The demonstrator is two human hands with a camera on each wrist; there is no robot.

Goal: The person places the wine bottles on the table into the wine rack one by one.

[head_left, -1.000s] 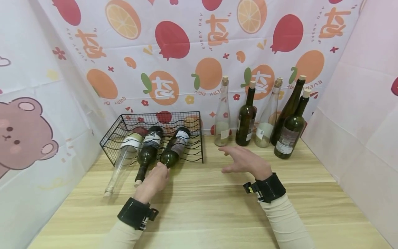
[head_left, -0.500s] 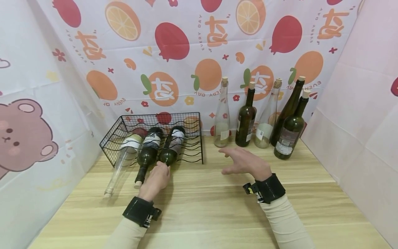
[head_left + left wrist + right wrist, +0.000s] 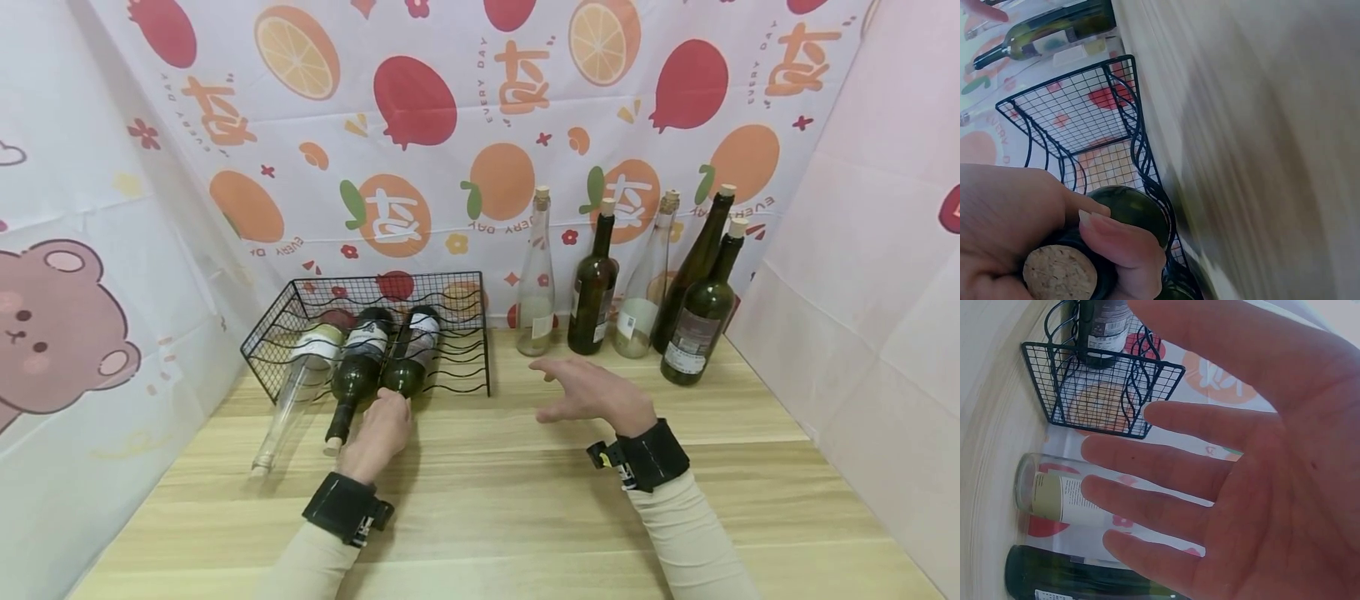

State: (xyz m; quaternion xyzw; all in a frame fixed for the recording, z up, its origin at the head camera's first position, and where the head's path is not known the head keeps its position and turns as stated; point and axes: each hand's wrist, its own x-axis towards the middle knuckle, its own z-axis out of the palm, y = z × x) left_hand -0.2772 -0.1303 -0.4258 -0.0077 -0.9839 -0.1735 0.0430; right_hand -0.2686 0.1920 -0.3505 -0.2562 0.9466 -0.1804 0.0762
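Observation:
My left hand (image 3: 380,433) grips the neck of a dark green wine bottle (image 3: 408,358) lying in the black wire rack (image 3: 487,350). In the left wrist view, thumb and fingers wrap that neck, and its cork (image 3: 1060,273) shows at the end. Left of it in the rack lie another dark wine bottle (image 3: 358,371) and a clear glass bottle (image 3: 296,387), necks toward me. My right hand (image 3: 596,392) hovers over the table with fingers spread and relaxed, holding nothing. In the right wrist view its palm and separated fingers are plain.
Several corked bottles stand upright at the back right: a clear one (image 3: 536,292), a dark green one (image 3: 594,292), another clear one (image 3: 643,292) and a labelled green one (image 3: 699,317) among them. A fruit-print cloth (image 3: 450,100) hangs behind the wooden table (image 3: 495,500).
My left hand has shifted slightly right, and the gripped bottle's base has swung left, so it lies closer to the neighbouring dark bottle. The right hand has barely moved.

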